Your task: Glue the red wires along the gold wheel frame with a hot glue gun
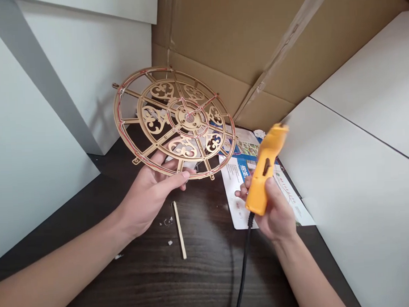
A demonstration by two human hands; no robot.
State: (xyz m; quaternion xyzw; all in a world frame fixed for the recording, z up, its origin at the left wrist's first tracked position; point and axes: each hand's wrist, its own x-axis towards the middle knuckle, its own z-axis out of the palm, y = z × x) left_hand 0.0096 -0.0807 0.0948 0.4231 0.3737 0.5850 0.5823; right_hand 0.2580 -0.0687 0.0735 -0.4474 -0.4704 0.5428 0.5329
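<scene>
My left hand (142, 200) grips 1 gold openwork disc (190, 119) by its near rim, tilted above the dark tabletop (145, 281), probably for tool access; my right hand (277, 213) wraps 1 yellow corded tool (264, 174), nose up, likely keeping its tip off.

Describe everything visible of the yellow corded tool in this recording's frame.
The yellow tool has a smooth, plastic-looking body with a dark switch on its side and a black cord leaving its lower end. It is held up at a slant, top leaning right, with the right hand wrapped around its lower part. Its dark tip is blurred, so its shape cannot be told. Behind it in view lies a printed sheet.
</scene>
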